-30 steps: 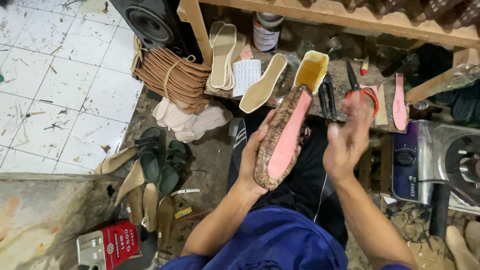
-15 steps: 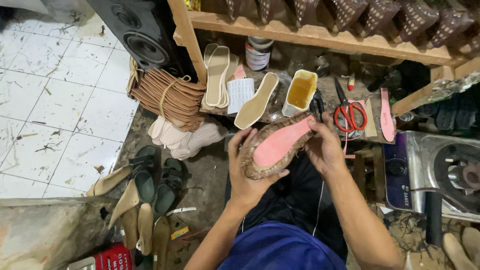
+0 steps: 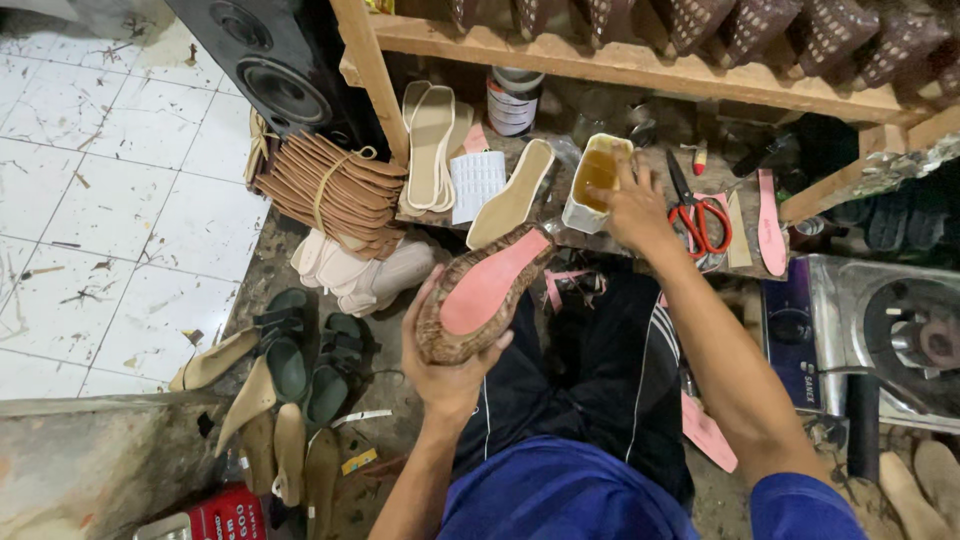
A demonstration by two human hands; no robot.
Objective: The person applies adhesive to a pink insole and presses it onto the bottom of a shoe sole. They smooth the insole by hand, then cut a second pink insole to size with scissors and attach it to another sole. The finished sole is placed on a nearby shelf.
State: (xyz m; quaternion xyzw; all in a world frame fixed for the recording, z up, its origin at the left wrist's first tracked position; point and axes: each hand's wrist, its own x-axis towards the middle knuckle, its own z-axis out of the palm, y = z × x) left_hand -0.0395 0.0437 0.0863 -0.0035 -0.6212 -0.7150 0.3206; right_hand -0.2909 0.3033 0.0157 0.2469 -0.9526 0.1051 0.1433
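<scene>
My left hand point(image 3: 445, 365) grips a shoe sole point(image 3: 485, 290) with a pink inner face and a brown patterned wrapped edge, holding it tilted over my lap. My right hand point(image 3: 630, 205) reaches forward to a square white container of amber glue point(image 3: 597, 180) on the low bench; its fingers rest on the container's rim. Whether they hold anything is hidden. Red-handled scissors point(image 3: 700, 215) lie just right of that hand.
Beige insoles point(image 3: 432, 145) lean on the bench beside a tin can point(image 3: 513, 100). A tied bundle of brown soles point(image 3: 330, 190) sits by a black speaker point(image 3: 275, 70). Green sandals point(image 3: 310, 355) lie on the floor. A stove point(image 3: 890, 335) stands at right.
My right hand left the sole and reached forward to the glue container. My left hand alone now holds the sole, lowered toward my lap.
</scene>
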